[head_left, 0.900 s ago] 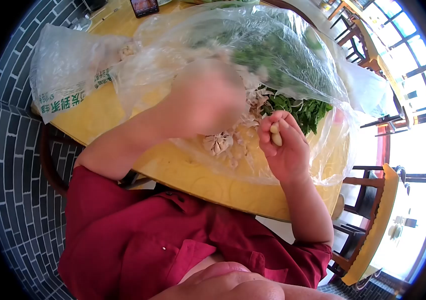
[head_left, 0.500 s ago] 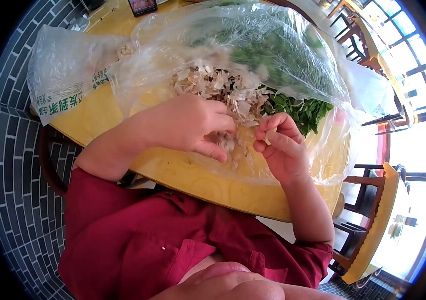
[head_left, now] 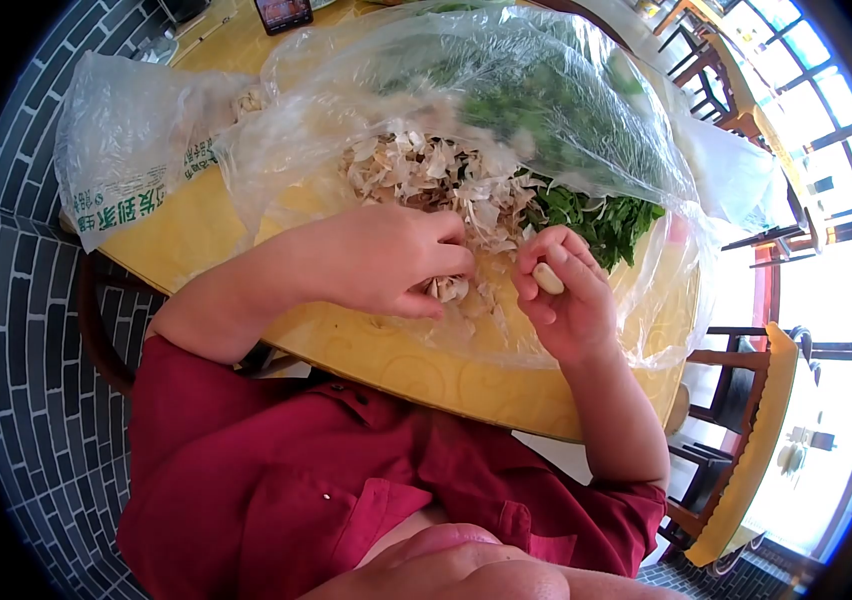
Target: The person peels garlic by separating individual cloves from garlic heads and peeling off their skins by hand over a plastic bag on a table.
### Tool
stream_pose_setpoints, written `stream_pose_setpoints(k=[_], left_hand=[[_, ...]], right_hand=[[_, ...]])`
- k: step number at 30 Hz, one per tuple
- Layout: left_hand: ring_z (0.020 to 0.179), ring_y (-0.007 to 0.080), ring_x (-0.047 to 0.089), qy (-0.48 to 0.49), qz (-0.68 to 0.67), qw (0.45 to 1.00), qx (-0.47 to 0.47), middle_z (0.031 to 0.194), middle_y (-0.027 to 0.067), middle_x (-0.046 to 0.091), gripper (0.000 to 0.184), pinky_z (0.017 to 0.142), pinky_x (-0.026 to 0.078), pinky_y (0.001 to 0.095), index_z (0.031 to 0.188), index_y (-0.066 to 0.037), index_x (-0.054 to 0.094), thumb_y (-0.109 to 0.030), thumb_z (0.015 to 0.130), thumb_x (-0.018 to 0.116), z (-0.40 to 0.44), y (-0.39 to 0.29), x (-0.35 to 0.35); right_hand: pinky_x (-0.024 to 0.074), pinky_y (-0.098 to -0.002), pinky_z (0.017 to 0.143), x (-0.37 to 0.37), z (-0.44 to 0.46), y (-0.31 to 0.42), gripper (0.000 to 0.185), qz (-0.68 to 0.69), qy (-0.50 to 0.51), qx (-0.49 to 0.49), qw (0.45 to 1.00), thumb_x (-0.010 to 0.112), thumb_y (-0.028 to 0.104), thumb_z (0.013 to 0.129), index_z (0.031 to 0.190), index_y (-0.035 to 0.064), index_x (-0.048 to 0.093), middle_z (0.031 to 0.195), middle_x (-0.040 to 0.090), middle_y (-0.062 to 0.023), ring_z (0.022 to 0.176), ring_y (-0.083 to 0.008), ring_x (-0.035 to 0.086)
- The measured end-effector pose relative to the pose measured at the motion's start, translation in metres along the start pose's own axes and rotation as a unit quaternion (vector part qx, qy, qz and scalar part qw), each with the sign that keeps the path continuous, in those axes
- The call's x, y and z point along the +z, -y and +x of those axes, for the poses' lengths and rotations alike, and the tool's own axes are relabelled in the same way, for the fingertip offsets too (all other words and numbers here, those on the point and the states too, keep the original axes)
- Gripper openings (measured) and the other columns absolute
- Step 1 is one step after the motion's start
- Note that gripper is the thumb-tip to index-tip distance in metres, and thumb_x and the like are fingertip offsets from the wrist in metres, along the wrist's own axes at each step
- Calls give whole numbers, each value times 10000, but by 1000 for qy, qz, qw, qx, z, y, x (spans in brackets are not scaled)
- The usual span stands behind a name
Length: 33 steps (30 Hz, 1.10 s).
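Note:
In the head view, my left hand (head_left: 401,258) bends over the yellow tabletop, its fingers closed on a papery garlic bulb (head_left: 449,290), which they partly hide. To its right, my right hand (head_left: 574,295) is raised with curled fingers, holding a pale peeled garlic clove (head_left: 548,278) against the palm. Just beyond both hands lies a heap of dry garlic skins (head_left: 436,175). Dark green leaves (head_left: 596,220) sit beside the heap on the right.
A large clear plastic bag (head_left: 546,90) covers more greens at the back. Another bag with green print (head_left: 136,150) lies at the left. A phone (head_left: 284,14) stands at the far edge. Tables and chairs (head_left: 736,440) are on the right, a brick wall (head_left: 26,360) on the left.
The clove now shows more fully in my right hand, whose fingers have loosened and tilted. My left hand has shifted slightly left and down, fingers closing more around the garlic bulb.

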State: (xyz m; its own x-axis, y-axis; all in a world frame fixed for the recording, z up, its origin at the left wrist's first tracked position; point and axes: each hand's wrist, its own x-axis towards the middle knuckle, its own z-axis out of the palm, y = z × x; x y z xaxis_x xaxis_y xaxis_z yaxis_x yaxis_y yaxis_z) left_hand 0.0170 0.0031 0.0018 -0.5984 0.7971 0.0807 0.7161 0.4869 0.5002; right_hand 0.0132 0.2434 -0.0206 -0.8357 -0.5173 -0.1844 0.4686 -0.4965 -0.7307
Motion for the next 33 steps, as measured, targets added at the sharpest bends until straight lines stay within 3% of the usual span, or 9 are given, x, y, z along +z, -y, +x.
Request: stream_pose_setpoints(k=[5, 8, 14, 15, 18, 24, 27, 30, 33], left_hand=[[910, 289, 571, 2, 0, 1000, 13, 1029, 115, 557, 387, 768, 484, 365, 1060, -81, 590, -151, 691, 683, 2, 1, 5], [925, 289, 558, -29, -21, 999, -13, 1011, 110, 562, 397, 781, 468, 364, 1052, -77, 590, -132, 669, 681, 5, 10, 10], [910, 235, 547, -218, -117, 967, -57, 983, 76, 549, 416, 790, 441, 324, 1062, -81, 593, -71, 658, 696, 11, 12, 3], [913, 189, 542, -216, -140, 963, -73, 985, 54, 542, 452, 797, 432, 297, 1094, -81, 591, -80, 659, 717, 11, 11, 1], [913, 155, 534, -233, -182, 953, -68, 979, 37, 533, 482, 798, 430, 285, 1119, -79, 587, -110, 660, 733, 11, 14, 4], [910, 131, 514, -184, -280, 937, -93, 977, 27, 524, 480, 802, 421, 272, 1130, -71, 582, -166, 684, 731, 12, 12, 1], [903, 144, 513, -195, -241, 947, -88, 967, 30, 526, 446, 792, 416, 273, 1098, -72, 584, -171, 685, 722, 11, 11, 5], [893, 169, 519, -221, -148, 964, -12, 958, 36, 527, 428, 784, 419, 287, 1070, -79, 564, -141, 673, 712, 13, 14, 8], [883, 195, 525, -221, -174, 958, -62, 962, 48, 533, 434, 781, 423, 299, 1060, -84, 539, -102, 658, 703, 11, 7, 11]], right_hand=[[328, -188, 431, -5, 0, -3, 53, -27, 37, 1, 999, 565, 95, 879, 910, 66, 533, 814, 546, -38, 671, -125, 527], [318, -196, 426, 3, -2, 0, 59, -21, -6, 18, 1000, 557, 75, 869, 921, 57, 534, 823, 542, -43, 645, -120, 505], [305, -198, 421, -10, 1, 4, 97, 73, 46, 48, 995, 576, 110, 869, 926, 44, 533, 855, 543, -47, 600, -113, 467], [311, -196, 422, -11, 0, 2, 108, 78, 51, 37, 995, 583, 125, 874, 928, 44, 534, 849, 547, -47, 604, -116, 479], [333, -191, 426, -8, -1, -2, 129, 57, 54, 16, 997, 593, 154, 889, 939, 47, 541, 833, 560, -45, 625, -125, 518], [350, -175, 424, 6, -2, -2, 101, -28, 22, 7, 999, 562, 110, 909, 992, 53, 553, 827, 583, -63, 650, -121, 538], [361, -185, 449, 8, -3, -2, 122, -23, 23, 7, 999, 551, 89, 916, 1031, 48, 561, 817, 595, -44, 658, -120, 559], [347, -182, 469, 4, -4, -2, 148, -49, 42, 4, 998, 558, 94, 915, 1051, 35, 551, 796, 570, -27, 642, -97, 517], [346, -188, 512, 1, -3, -5, 167, -67, 75, -11, 995, 561, 97, 914, 1063, 26, 536, 825, 534, -16, 661, -76, 469]])
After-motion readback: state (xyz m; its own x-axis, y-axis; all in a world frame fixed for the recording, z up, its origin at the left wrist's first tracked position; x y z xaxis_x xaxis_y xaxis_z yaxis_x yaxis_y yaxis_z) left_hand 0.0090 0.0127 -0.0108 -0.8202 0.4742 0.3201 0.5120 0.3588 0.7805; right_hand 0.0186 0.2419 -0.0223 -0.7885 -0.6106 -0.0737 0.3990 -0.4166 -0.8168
